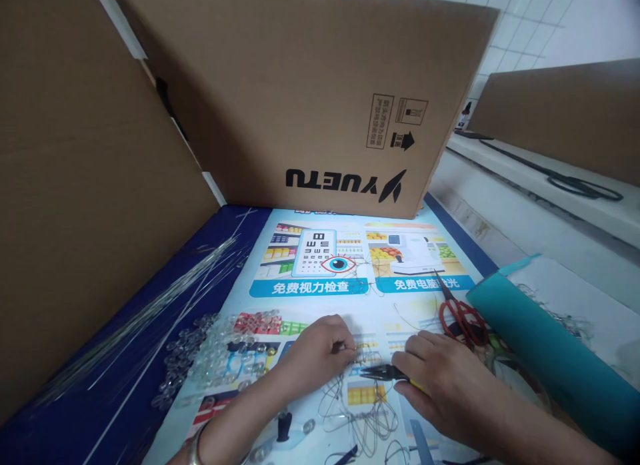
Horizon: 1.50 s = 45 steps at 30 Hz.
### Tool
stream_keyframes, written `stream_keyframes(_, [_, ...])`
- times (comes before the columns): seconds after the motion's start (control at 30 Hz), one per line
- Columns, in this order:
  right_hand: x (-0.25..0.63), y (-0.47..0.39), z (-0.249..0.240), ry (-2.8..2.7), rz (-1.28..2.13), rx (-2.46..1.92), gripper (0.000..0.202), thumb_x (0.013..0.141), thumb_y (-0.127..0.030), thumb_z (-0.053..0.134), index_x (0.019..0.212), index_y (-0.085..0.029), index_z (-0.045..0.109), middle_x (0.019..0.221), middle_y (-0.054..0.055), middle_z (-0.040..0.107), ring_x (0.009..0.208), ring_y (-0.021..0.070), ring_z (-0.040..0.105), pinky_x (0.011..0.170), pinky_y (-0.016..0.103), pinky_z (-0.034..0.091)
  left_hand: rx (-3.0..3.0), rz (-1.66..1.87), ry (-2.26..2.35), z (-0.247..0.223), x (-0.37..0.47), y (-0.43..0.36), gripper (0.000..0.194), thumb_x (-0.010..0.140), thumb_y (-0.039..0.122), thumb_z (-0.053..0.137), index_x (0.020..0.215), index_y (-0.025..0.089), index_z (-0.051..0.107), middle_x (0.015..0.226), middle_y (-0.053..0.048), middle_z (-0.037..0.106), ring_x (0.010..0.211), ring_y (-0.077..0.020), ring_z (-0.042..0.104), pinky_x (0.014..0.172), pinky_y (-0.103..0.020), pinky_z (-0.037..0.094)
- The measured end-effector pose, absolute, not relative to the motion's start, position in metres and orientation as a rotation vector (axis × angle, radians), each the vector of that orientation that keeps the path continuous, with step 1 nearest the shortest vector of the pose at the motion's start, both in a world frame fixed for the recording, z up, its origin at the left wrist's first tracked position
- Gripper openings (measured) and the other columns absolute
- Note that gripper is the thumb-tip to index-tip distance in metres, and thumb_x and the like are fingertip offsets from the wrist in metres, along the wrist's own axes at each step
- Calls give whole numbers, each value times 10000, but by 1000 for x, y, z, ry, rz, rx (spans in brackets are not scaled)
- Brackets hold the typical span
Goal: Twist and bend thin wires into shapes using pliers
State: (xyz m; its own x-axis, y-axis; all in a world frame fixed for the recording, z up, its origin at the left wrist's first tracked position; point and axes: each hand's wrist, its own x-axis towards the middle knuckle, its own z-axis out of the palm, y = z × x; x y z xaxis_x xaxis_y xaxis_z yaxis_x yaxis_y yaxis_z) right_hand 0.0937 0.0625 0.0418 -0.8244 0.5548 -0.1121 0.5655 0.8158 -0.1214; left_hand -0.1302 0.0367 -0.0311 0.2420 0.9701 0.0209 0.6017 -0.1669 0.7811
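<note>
My left hand (320,348) is closed in a pinch over the printed sheet, with a bit of thin wire (361,347) showing at its fingertips. My right hand (440,378) grips a pair of needle-nose pliers (383,372) with dark jaws and a yellow handle. The plier tips point left, just below the left fingertips and apart from them. Under both hands lies a tangle of bent wire loops (367,422). Left of my left forearm, many clear round beads (187,355) are spread out. Whether the wire carries a bead is too small to tell.
Straight wires (165,298) lie in a bundle on the blue surface at left. Red-handled scissors (463,318) rest beyond my right hand, beside a teal-edged box (545,345) holding wire pieces. Cardboard panels (310,85) stand at the back and left.
</note>
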Motion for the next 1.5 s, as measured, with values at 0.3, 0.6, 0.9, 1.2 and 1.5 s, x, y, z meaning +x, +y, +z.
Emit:
stream_keyframes(0.3, [93,62,10,2927,-82,965,55,838,-241,510,861,-213,551,816,44,563,764,215,484,655,329,320,1805,729,1409,-29,-127,36,108,753,143,579,666,190,619,756,13,570,740,-130,545,655,-232,395])
stream_keyframes(0.6, [93,62,0,2947,-169,998,73,852,-231,496,896,-210,550,848,45,559,807,215,483,709,335,342,1841,726,1394,-28,-128,38,120,785,150,562,701,203,629,733,18,585,765,-141,546,686,-246,391])
stream_keyframes(0.9, [94,63,-10,2965,-171,1022,52,846,-235,536,881,-202,555,810,29,579,773,198,510,651,302,334,1887,696,1391,-26,-127,36,129,796,147,549,713,206,628,720,19,585,766,-146,544,686,-251,384])
stream_keyframes(1.2, [96,65,-12,2948,-186,1020,73,855,-246,536,918,-215,554,829,19,591,787,202,523,656,305,344,1889,668,1370,-23,-132,34,194,709,56,558,780,221,629,783,21,569,773,-141,531,694,-242,384])
stream_keyframes(1.5, [96,63,-9,2932,-238,1070,80,853,-245,532,918,-214,569,836,21,603,797,199,536,657,296,349,1949,643,1392,-23,-129,34,212,700,39,525,764,218,620,781,14,583,796,-157,529,714,-258,383])
